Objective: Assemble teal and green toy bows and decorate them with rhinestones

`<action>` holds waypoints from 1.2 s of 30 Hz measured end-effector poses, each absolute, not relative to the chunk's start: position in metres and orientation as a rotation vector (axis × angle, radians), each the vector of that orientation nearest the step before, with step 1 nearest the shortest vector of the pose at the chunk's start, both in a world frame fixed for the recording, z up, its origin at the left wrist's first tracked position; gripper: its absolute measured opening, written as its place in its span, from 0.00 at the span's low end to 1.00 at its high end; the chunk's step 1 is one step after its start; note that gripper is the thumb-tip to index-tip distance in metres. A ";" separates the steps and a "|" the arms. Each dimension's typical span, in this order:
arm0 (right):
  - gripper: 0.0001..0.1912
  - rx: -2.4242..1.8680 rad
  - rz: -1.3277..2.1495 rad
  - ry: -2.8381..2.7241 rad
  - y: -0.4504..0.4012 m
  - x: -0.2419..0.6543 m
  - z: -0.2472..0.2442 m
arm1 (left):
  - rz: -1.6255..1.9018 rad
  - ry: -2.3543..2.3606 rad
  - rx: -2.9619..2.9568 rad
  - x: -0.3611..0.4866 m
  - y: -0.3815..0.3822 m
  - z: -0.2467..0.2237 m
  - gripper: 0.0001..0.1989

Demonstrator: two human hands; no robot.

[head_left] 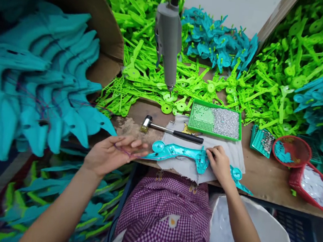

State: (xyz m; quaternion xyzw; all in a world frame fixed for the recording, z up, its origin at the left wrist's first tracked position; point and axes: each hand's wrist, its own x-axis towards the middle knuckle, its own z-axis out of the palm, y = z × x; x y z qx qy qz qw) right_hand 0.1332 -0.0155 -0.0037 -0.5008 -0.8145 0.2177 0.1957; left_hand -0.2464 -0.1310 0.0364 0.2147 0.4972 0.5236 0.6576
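Note:
A long turquoise plastic part (180, 151), hollow side up, lies across a grey cloth at the table's front edge. My right hand (219, 162) is closed on it right of its crosspiece, thumb and fingers pinching; the palm hides a stretch of the part. My left hand (115, 152) is palm up at the part's left end, fingers loosely curled. A thin purple cord (125, 152) runs over those fingers towards the part. Just behind the part rests a hammer (174, 132) with a black grip, its head to the left.
A grey electric screwdriver (167, 46) hangs above the table. A green tray (227, 122) holds many small metal pieces. Red containers (293, 151) stand at right. Lime-green parts (138, 71) pile up behind; turquoise shells (53, 70) fill a cardboard box (112, 37) at left.

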 end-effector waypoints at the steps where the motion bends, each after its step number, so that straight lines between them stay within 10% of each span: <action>1: 0.18 -1.404 0.615 -2.286 -0.015 0.133 -0.003 | 1.136 1.126 0.522 -0.251 -0.136 0.038 0.22; 17: 0.14 -1.238 0.388 -2.115 -0.041 0.110 0.046 | 1.410 1.536 0.719 -0.222 -0.137 0.032 0.22; 26: 0.19 -0.963 1.016 -2.514 -0.089 -0.011 0.061 | 1.578 1.349 0.737 -0.174 -0.142 0.027 0.21; 36: 0.29 -0.898 0.609 -2.842 -0.096 -0.004 0.054 | 1.377 1.461 0.599 -0.147 -0.160 0.007 0.25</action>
